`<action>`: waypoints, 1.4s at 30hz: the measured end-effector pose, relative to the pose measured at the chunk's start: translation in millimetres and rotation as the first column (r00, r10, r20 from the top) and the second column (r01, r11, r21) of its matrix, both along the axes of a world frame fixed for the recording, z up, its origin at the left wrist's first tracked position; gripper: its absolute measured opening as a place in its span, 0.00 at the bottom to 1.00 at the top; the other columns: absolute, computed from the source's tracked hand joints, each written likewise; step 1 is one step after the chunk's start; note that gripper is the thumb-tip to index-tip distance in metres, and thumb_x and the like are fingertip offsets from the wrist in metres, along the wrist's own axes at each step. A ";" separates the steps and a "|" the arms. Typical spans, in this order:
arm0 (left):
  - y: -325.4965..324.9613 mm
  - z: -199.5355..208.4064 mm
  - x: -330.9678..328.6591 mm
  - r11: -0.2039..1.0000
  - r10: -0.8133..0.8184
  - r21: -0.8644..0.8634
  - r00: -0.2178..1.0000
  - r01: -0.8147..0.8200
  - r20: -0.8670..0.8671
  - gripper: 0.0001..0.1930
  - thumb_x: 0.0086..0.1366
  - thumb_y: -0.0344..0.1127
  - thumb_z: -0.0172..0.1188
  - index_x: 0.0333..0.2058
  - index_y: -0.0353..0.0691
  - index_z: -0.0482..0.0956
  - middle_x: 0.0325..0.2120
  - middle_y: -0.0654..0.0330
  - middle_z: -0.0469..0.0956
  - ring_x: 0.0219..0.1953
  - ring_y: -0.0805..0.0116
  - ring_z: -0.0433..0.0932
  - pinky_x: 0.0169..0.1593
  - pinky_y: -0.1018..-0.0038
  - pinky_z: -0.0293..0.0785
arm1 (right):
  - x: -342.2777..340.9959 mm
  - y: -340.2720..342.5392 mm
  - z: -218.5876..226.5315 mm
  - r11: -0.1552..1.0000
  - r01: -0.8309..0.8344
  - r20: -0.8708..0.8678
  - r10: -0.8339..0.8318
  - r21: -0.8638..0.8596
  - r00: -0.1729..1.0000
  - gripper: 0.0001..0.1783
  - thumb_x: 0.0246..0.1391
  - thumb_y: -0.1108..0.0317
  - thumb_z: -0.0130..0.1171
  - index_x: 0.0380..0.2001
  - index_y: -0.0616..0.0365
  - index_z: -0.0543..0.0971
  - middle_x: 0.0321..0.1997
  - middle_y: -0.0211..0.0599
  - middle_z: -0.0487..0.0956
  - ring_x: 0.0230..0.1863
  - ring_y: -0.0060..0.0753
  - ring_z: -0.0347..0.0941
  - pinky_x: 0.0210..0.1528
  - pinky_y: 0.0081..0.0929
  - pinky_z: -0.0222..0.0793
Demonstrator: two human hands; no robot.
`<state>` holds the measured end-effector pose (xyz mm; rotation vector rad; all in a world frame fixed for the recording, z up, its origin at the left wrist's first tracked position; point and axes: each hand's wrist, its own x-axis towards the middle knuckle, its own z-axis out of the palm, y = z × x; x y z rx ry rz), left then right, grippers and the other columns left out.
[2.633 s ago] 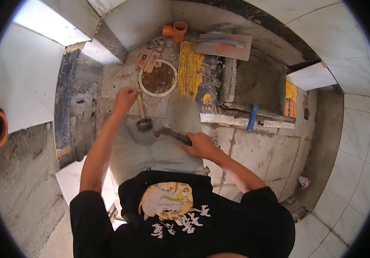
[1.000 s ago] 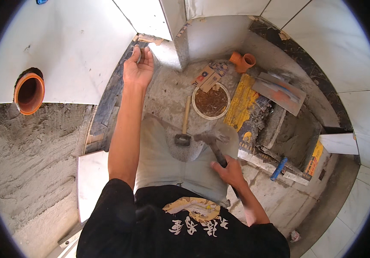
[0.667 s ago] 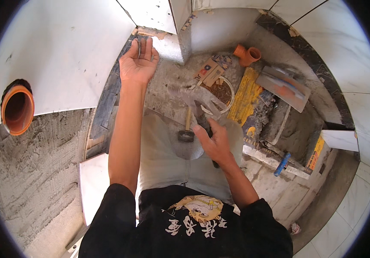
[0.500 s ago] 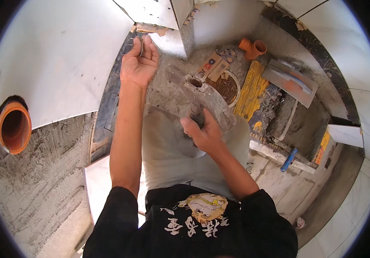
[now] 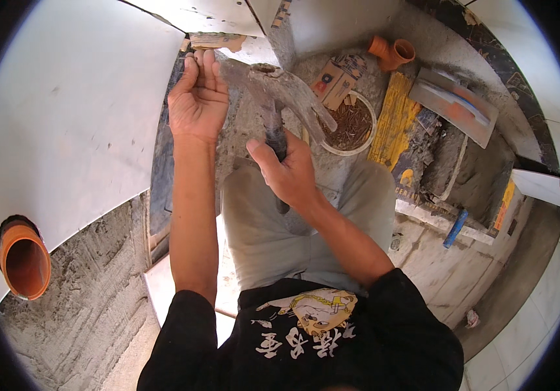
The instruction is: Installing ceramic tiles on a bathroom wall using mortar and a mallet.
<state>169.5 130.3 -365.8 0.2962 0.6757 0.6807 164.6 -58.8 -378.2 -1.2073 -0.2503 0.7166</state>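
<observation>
My right hand (image 5: 286,171) is wrapped round the dark handle of a claw hammer (image 5: 267,81), which is caked with grey dust. The hammer's striking end is close beside the fingers of my left hand (image 5: 196,107); its claw points toward the right. My left palm faces up, and its thumb and fingers are pinched together near the lower edge of the white wall panel (image 5: 84,111). Whatever they pinch is too small to make out. Just beyond the fingertips, a wood strip (image 5: 218,41) lies along the edge.
Right of the hammer stands a round tub (image 5: 373,127) of brown nail-like pieces, with a torn cardboard box (image 5: 334,86). Farther right are an orange pipe fitting (image 5: 394,55), a yellow bag (image 5: 390,120), a flat trowel (image 5: 452,104) and wet mortar (image 5: 482,182). An orange pipe (image 5: 26,266) projects at left.
The hammer has swung up and left toward my left hand, its head now in sharper view. My left hand keeps its pinch near the panel edge. The whole view has shifted slightly.
</observation>
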 end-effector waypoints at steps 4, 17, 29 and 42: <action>2.1 -3.7 -5.2 0.999 -0.047 -0.013 0.998 0.048 0.045 0.08 0.66 0.30 0.63 0.44 0.40 0.80 0.42 0.63 0.83 0.48 0.66 0.82 0.48 0.68 0.82 | 3.7 9.8 -10.7 0.999 -0.027 0.050 0.028 -0.021 0.998 0.14 0.62 0.63 0.61 0.25 0.56 0.72 0.17 0.18 0.68 0.18 0.10 0.60 0.18 0.17 0.54; 4.4 -4.4 -0.8 0.995 -0.064 0.071 0.993 0.071 -0.098 0.08 0.67 0.35 0.62 0.44 0.47 0.80 0.42 0.69 0.84 0.48 0.70 0.81 0.51 0.63 0.71 | -5.6 19.2 -27.9 0.999 -0.028 -0.097 0.033 0.047 0.995 0.17 0.63 0.59 0.61 0.26 0.55 0.71 0.17 0.18 0.67 0.17 0.10 0.60 0.18 0.17 0.54; 1.7 -6.9 -0.1 0.995 -0.019 0.097 0.997 0.026 -0.076 0.08 0.68 0.32 0.61 0.45 0.46 0.79 0.43 0.68 0.84 0.49 0.70 0.80 0.53 0.62 0.70 | -3.3 32.7 -34.9 1.000 0.027 -0.019 -0.027 0.002 0.999 0.19 0.59 0.56 0.62 0.26 0.63 0.75 0.16 0.27 0.69 0.22 0.19 0.62 0.25 0.29 0.63; 9.6 -6.6 -2.7 0.999 -0.010 0.046 1.000 0.011 -0.021 0.08 0.68 0.31 0.61 0.45 0.48 0.80 0.42 0.70 0.84 0.45 0.70 0.81 0.53 0.63 0.71 | -5.9 49.4 -39.9 0.998 0.056 0.064 -0.057 0.007 0.996 0.18 0.63 0.58 0.60 0.26 0.59 0.72 0.20 0.18 0.65 0.25 0.13 0.57 0.25 0.21 0.56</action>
